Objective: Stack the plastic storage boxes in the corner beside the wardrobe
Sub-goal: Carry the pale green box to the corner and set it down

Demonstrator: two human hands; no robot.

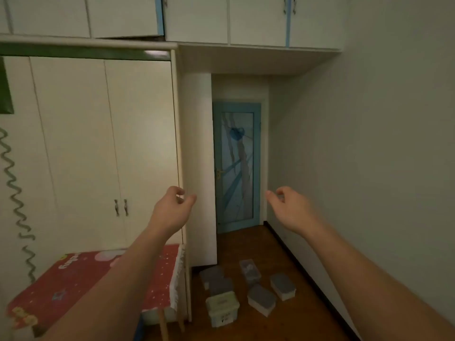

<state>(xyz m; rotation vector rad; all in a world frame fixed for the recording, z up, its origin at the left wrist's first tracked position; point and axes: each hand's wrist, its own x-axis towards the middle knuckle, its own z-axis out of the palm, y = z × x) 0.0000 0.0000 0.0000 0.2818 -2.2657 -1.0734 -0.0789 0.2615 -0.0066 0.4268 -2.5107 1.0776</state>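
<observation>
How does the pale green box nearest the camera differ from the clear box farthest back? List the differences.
The pale green box is opaque, with a pale lid and dark markings on its front; the clear box is see-through, showing blurred contents. The green box looks taller and bulkier; the clear box looks lower and slimmer. The green box stands nearest the camera, close to the wardrobe; the clear box lies farther back. Both sit on the wooden floor, lidded and unstacked.

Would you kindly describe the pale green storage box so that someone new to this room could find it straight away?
Start at the tall white wardrobe on the left and follow its right edge down to the wooden floor, where several plastic boxes lie scattered. The pale green box is the one nearest the camera, by the red-covered table. Unlike the grey-lidded boxes around it, it has a light green lid and stands taller.
</observation>
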